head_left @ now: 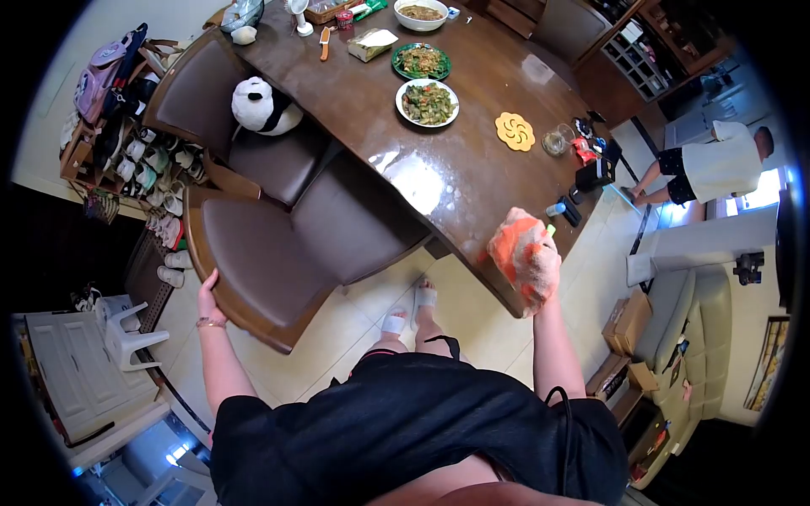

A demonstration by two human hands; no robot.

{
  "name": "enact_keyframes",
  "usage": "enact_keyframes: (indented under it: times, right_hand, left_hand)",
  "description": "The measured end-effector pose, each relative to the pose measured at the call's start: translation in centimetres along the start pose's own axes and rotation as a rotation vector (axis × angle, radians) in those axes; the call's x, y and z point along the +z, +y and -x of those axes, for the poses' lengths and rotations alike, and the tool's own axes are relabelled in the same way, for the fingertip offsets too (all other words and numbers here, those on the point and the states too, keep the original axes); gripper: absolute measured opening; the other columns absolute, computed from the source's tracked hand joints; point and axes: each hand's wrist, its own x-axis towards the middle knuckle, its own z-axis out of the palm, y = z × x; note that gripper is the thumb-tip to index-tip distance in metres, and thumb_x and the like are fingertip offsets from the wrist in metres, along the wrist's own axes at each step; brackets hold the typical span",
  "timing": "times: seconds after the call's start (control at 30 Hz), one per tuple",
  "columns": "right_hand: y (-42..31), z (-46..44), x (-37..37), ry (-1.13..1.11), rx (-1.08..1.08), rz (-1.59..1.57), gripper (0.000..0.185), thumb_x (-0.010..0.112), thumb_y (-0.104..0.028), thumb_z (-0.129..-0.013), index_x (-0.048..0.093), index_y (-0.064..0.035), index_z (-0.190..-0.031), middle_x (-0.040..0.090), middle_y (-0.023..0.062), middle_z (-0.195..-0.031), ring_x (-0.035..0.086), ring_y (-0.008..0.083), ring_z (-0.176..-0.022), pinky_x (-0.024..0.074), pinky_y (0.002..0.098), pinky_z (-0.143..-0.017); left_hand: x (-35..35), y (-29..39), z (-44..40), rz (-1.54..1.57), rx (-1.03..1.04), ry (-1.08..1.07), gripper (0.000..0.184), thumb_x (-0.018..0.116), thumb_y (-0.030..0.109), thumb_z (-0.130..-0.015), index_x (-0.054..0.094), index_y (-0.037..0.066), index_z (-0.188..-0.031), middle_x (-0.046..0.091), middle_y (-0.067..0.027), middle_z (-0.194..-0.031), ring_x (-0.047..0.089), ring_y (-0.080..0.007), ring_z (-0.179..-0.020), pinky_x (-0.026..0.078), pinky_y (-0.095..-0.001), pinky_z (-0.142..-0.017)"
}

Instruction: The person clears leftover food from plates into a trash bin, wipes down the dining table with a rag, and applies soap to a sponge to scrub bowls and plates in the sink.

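Note:
My left hand (211, 305) grips the wooden edge of a brown leather chair (253, 253), fingers partly hidden behind the backrest. The chair is turned at an angle beside the long dark wooden table (472, 194). In my right hand (550, 285) is a bunched orange and grey cloth (516, 249), held over the table's near right corner; the cloth covers most of the fingers. Just beyond it a blue-capped bottle (555, 209) and a small black item lie near the table edge. A yellow flower-shaped trivet (515, 132) rests farther in.
Two plates of food (428, 103) and a white bowl (420, 13) stand on the table. A panda plush (257, 106) sits on another chair. Shoes fill a rack (139, 160) at left. Cardboard boxes (629, 320) stand by a sofa (704, 337). Another person (717, 169) bends at far right.

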Motion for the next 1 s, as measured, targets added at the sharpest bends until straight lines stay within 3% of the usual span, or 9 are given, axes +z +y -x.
enact_keyframes:
  times: [0.13, 0.23, 0.3, 0.4, 0.47, 0.6, 0.67, 0.87, 1.0]
  right_hand:
    - [-3.3, -3.7, 1.9, 0.156, -0.065, -0.062, 0.022, 0.064, -0.02, -0.079, 0.049, -0.0066, -0.088, 0.05, 0.0065, -0.083, 0.052, 0.0209, -0.072, 0.0441, 0.0362, -0.065]
    - [-4.9, -7.9, -1.8, -0.054, -0.112, -0.125, 0.027, 0.069, -0.019, -0.075, 0.047, -0.0067, -0.087, 0.051, 0.0053, -0.075, 0.051, 0.0207, -0.064, 0.0421, 0.0352, -0.059]
    - [-6.0, -11.5, -4.1, -0.254, -0.124, -0.081, 0.031, 0.07, -0.02, -0.074, 0.045, -0.0073, -0.088, 0.046, 0.0053, -0.064, 0.047, 0.02, -0.055, 0.0376, 0.0319, -0.049]
    - [-7.9, -14.2, -5.6, -0.212, -0.114, -0.017, 0.038, 0.075, -0.022, -0.073, 0.044, -0.007, -0.089, 0.05, 0.0067, -0.066, 0.048, 0.0195, -0.055, 0.0365, 0.0291, -0.046]
    - [-8.7, -16.1, -6.3, -0.206, -0.117, -0.019, 0.038, 0.075, -0.021, -0.072, 0.043, -0.0073, -0.088, 0.049, 0.0061, -0.066, 0.049, 0.0195, -0.056, 0.0371, 0.0292, -0.046]
    - [-9.8, -20.5, -6.8, -0.138, -0.115, -0.084, 0.037, 0.076, -0.016, -0.071, 0.045, -0.0074, -0.09, 0.048, 0.0052, -0.067, 0.05, 0.0187, -0.058, 0.0377, 0.0291, -0.047]
    - [-10.0, -23.6, -8.6, -0.211, -0.123, -0.078, 0.035, 0.073, -0.01, -0.07, 0.048, -0.0092, -0.095, 0.05, 0.0036, -0.074, 0.053, 0.0184, -0.064, 0.0418, 0.0294, -0.052]
    - [-11.8, -34.1, -9.4, 0.046, -0.25, -0.031, 0.039, 0.07, -0.007, -0.076, 0.051, -0.0127, -0.11, 0.055, 0.0004, -0.094, 0.057, 0.0159, -0.085, 0.0497, 0.0317, -0.074]
    - [-13.1, -43.2, -11.0, 0.192, -0.442, 0.119, 0.039, 0.071, -0.009, -0.078, 0.051, -0.0156, -0.111, 0.056, -0.001, -0.098, 0.056, 0.0138, -0.093, 0.0493, 0.0304, -0.081]
  left_hand:
    - [-0.3, 1.1, 0.0, -0.163, 0.0, 0.209, 0.043, 0.066, 0.025, -0.082, 0.057, 0.005, -0.119, 0.061, -0.012, -0.117, 0.057, -0.0301, -0.107, 0.044, -0.0456, -0.094]
    - [-2.7, 1.9, -1.1, -0.403, 0.068, 0.384, 0.058, 0.072, 0.019, -0.078, 0.048, 0.002, -0.128, 0.058, -0.0141, -0.121, 0.057, -0.0302, -0.107, 0.045, -0.0444, -0.094]
    - [0.4, 1.8, -1.7, -0.737, 0.155, 0.646, 0.072, 0.076, 0.019, -0.075, 0.039, 0.0, -0.134, 0.055, -0.0153, -0.125, 0.056, -0.0317, -0.108, 0.044, -0.0436, -0.095]
    - [4.8, 1.7, -1.5, -1.318, 0.33, 1.15, 0.081, 0.078, 0.021, -0.072, 0.033, 0.002, -0.137, 0.053, -0.019, -0.125, 0.054, -0.0355, -0.111, 0.041, -0.0438, -0.099]
    - [16.3, 0.5, -0.8, -1.682, 0.522, 1.389, 0.078, 0.077, 0.02, -0.072, 0.036, 0.003, -0.136, 0.055, -0.0203, -0.121, 0.053, -0.0356, -0.112, 0.04, -0.0436, -0.1]
    - [23.0, -1.9, -8.9, -1.632, 0.879, 0.767, 0.05, 0.074, 0.019, -0.074, 0.056, 0.004, -0.118, 0.06, -0.0197, -0.112, 0.055, -0.0328, -0.11, 0.043, -0.0407, -0.096]
    - [27.5, -3.4, -13.4, -1.454, 0.746, 0.538, 0.034, 0.07, 0.02, -0.077, 0.063, 0.004, -0.107, 0.063, -0.0186, -0.108, 0.059, -0.0319, -0.104, 0.046, -0.0388, -0.091]
    - [41.2, -6.3, -29.5, -1.395, 0.63, 0.143, 0.027, 0.065, 0.024, -0.083, 0.066, 0.002, -0.099, 0.068, -0.0156, -0.096, 0.065, -0.0289, -0.092, 0.05, -0.0361, -0.085]
    - [51.5, -4.9, -38.8, -1.533, 0.719, 0.101, 0.031, 0.06, 0.02, -0.086, 0.061, -0.001, -0.108, 0.062, -0.0174, -0.113, 0.058, -0.0299, -0.107, 0.045, -0.0359, -0.093]
